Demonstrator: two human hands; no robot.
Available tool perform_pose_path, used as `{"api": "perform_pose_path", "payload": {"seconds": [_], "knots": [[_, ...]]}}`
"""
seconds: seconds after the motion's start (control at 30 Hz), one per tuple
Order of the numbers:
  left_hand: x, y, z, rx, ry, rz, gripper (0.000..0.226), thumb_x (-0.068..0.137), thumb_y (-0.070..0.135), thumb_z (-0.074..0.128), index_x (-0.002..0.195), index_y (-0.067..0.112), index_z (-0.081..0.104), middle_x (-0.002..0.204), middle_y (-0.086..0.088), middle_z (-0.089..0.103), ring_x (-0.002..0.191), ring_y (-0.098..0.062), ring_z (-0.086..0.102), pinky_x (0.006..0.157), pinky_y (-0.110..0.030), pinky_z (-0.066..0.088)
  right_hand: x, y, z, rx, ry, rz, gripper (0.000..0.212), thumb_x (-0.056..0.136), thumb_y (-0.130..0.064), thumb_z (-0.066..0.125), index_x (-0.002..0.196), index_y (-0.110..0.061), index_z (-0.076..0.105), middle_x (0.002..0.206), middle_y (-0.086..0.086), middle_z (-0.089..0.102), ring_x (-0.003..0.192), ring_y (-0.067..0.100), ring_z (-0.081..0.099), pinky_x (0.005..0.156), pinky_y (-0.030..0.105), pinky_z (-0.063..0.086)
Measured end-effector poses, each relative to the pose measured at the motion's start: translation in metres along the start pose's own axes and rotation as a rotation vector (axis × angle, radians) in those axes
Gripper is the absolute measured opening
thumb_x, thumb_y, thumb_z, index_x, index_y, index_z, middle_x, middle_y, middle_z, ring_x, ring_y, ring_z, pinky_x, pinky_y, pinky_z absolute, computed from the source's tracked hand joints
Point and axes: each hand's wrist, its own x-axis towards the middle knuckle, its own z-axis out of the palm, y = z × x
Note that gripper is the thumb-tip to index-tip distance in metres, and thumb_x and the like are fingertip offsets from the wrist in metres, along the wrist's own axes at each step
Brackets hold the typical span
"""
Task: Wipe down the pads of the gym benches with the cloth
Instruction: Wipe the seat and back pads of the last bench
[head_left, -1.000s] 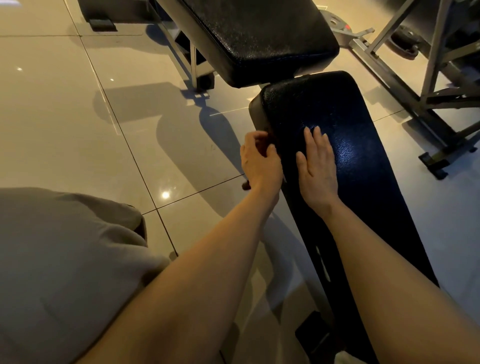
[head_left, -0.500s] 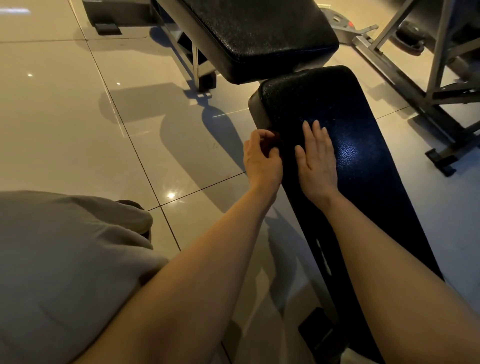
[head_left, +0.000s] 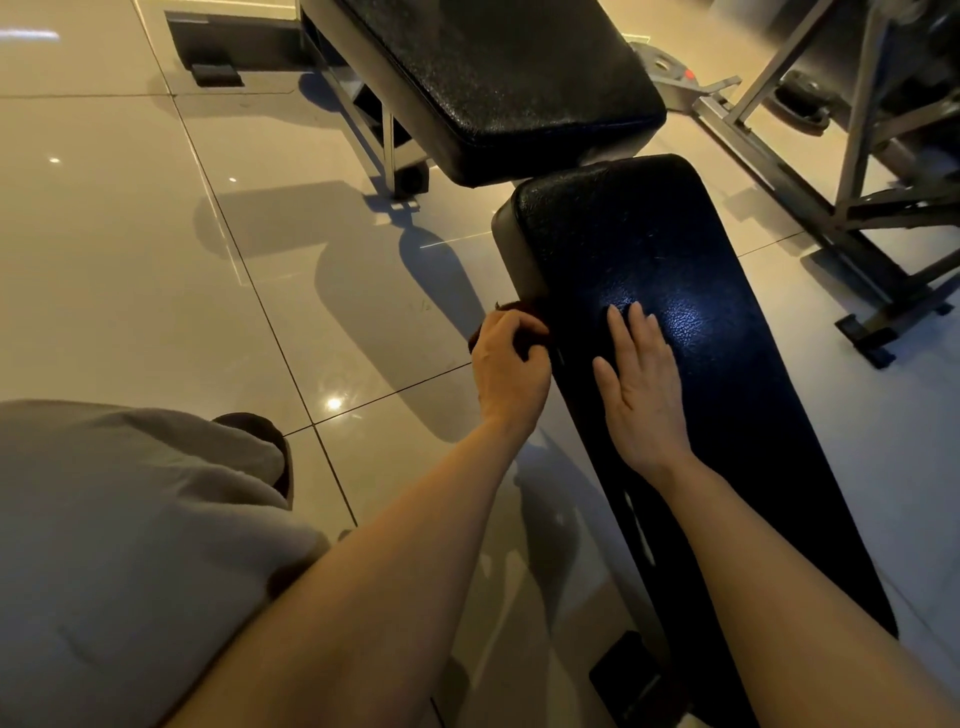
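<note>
Our left hand (head_left: 511, 371) clutches one dark cloth (head_left: 519, 317) against the pad's left edge; our right hand (head_left: 641, 387) lies flat, fingers straight, on one of two bench pads (head_left: 727, 322). Bare tiled floor (head_left: 156, 234) lies leftward.

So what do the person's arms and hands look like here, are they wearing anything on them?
Both forearms are bare right to the bottom edge of the picture, with no sleeves showing. The left hand and right hand wear no gloves, and no watch, bracelet or ring shows in this dim light. Pale grey clothing fills the lower left corner.
</note>
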Motion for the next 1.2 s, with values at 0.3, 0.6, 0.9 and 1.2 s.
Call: {"api": "perform_pose_path", "payload": {"seconds": [0.3,0.6,0.9,1.2], "knots": [[0.018,0.007,0.002,-0.148,0.004,-0.218,0.023,0.087,0.008,0.063,0.107,0.015,0.054,0.116,-0.007,0.043,0.1,-0.018,0.055,0.09,-0.021,0.049,0.0,0.002,0.006,-0.035,0.036,-0.009,0.06,0.096,-0.053,0.008,0.15,-0.028,0.001,0.163,0.002,0.002,0.149,0.016,-0.005,0.12,0.035,-0.002],[-0.015,0.019,0.003,-0.011,-0.023,0.107,0.029,0.081,-0.006,0.061,0.109,0.004,0.059,0.111,-0.013,0.054,0.1,-0.016,0.053,0.089,-0.01,0.044,0.0,0.0,0.005,-0.04,0.039,-0.005,0.064,0.096,-0.052,0.008,0.154,-0.024,0.008,0.163,0.005,0.005,0.15,0.019,-0.002,0.12,0.038,0.0],[-0.024,0.01,0.002,-0.032,-0.057,0.017,0.034,0.087,0.005,0.061,0.118,0.015,0.051,0.11,-0.006,0.06,0.099,-0.017,0.059,0.086,-0.019,0.049,0.0,0.0,0.004,-0.03,0.023,0.0,0.065,0.095,-0.053,0.008,0.153,-0.025,0.007,0.163,0.003,0.003,0.149,0.016,-0.005,0.12,0.036,-0.002],[-0.03,-0.001,0.006,-0.002,-0.049,-0.131,0.01,0.093,0.012,0.057,0.103,0.014,0.057,0.103,-0.005,0.06,0.092,-0.012,0.057,0.085,-0.023,0.051,-0.001,0.001,0.005,-0.036,0.024,-0.002,0.061,0.095,-0.054,0.007,0.151,-0.028,0.001,0.163,0.001,0.0,0.146,0.009,-0.01,0.117,0.029,-0.009]]}}
